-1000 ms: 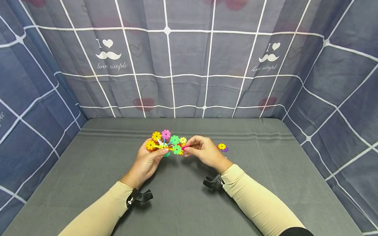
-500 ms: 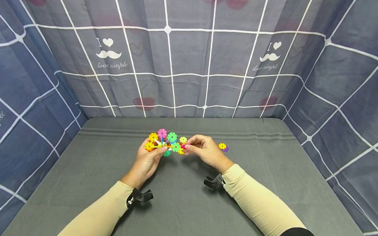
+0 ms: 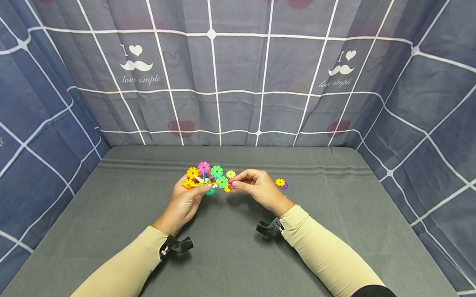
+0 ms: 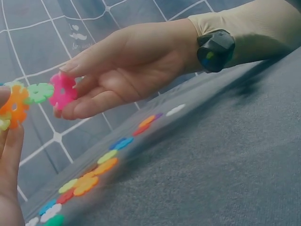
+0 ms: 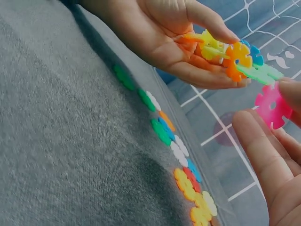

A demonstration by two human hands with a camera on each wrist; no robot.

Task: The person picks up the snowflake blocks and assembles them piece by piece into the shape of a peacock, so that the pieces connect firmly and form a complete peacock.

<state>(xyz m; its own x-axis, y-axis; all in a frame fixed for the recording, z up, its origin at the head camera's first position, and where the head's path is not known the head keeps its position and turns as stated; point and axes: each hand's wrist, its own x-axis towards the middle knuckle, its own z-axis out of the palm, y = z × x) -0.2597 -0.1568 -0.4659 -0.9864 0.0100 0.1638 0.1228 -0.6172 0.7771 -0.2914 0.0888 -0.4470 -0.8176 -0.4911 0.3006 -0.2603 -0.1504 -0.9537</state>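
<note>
My left hand [image 3: 184,203] grips a small chain of notched plastic flower discs, with the thumb over it. An orange disc [image 5: 237,61] and a light green disc [image 5: 259,73] stick out from this chain towards the other hand. Between thumb and fingers, my right hand [image 3: 262,189] pinches a pink disc [image 4: 62,90]. The pink disc's edge meets the light green disc, standing at an angle to it; how deep the notches sit cannot be told. Both hands are raised above the grey table, and the left fingers hide part of the chain.
Several loose flower discs lie in a line on the grey table [image 3: 225,254], among them an orange disc [image 4: 86,185] and a green disc [image 5: 123,77]. A yellow disc [image 3: 280,182] lies right of the right hand. A checked curtain [image 3: 241,77] surrounds the table.
Over the last second the left hand's fingers have turned slightly, and the discs near them look shifted a little to the left. The right hand stays almost in place, still pinching the pink disc.
</note>
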